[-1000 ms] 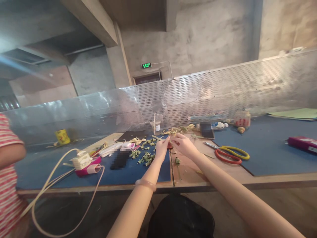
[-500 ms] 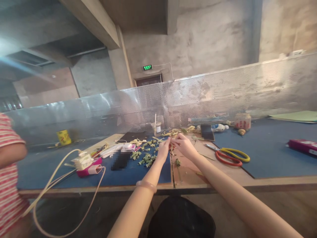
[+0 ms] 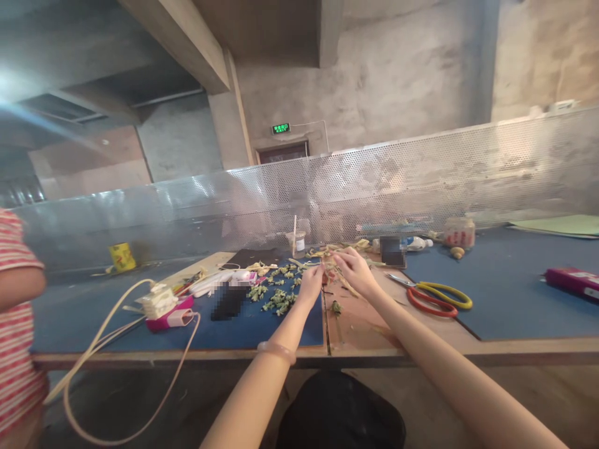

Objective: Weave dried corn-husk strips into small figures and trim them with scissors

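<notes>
My left hand (image 3: 311, 284) is closed in a pinch over the seam between the blue mat and the brown board; what its fingertips hold is too small to make out. Just right of it, my right hand (image 3: 354, 272) has its fingers bent together, with whatever is in them also unclear. Pale dried strips (image 3: 347, 284) lie under and beside the right hand. A pile of small grey-green knotted pieces (image 3: 279, 302) spreads on the mat left of my left hand. One single green piece (image 3: 336, 307) rests on the board nearer to me.
Scissors (image 3: 435, 298) with red and yellow handles lie to the right. Behind stand a plastic cup (image 3: 298, 242), a bottle (image 3: 418, 243) and a jar (image 3: 459, 232). A power strip (image 3: 161, 305) with looping cables sits left, beside a person in a striped shirt (image 3: 19, 324).
My hands have parted: the right hand has shifted slightly right and up, away from the left. Pale strips now show below the right hand. My left hand has hardly moved.
</notes>
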### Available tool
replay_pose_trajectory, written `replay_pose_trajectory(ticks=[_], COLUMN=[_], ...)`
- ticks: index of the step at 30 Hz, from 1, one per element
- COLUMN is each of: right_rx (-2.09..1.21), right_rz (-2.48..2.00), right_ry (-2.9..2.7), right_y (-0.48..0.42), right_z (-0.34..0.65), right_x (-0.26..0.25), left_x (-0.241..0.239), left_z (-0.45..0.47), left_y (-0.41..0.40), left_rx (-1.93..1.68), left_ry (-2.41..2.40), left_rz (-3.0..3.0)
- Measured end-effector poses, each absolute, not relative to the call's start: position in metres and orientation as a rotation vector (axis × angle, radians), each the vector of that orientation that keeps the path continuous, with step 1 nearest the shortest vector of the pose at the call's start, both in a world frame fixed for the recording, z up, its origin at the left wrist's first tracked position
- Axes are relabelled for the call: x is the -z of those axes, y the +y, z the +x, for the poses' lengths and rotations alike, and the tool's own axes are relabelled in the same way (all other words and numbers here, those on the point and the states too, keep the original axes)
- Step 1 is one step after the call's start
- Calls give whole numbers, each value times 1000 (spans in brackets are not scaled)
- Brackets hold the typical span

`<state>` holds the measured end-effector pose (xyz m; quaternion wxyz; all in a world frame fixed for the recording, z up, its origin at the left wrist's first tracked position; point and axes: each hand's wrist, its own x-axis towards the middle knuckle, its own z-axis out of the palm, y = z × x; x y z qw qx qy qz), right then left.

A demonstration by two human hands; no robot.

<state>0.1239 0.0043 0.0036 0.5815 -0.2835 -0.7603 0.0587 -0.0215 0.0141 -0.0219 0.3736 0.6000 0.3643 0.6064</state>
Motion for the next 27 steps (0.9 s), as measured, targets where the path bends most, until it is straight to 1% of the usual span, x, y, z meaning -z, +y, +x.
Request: replay_pose_trajectory(ticks=[4, 10, 19, 27], right_rx=[-191, -318, -406, -311], right_rz=[-730, -671, -771, -825], right_ry=[-1862, -2070, -1980, -1935], right_y=[8, 9, 11, 8], right_z=[137, 140, 136, 135], right_x=[-8, -8, -4, -6], left_x=[26, 28, 21, 18], left_z=[-23, -24, -20, -18], left_y=[16, 17, 10, 7], left_rx=[-1530, -1524, -1546, -1569], left_ry=[897, 936, 1010, 1022], left_rz=[1576, 1571, 1566, 1588])
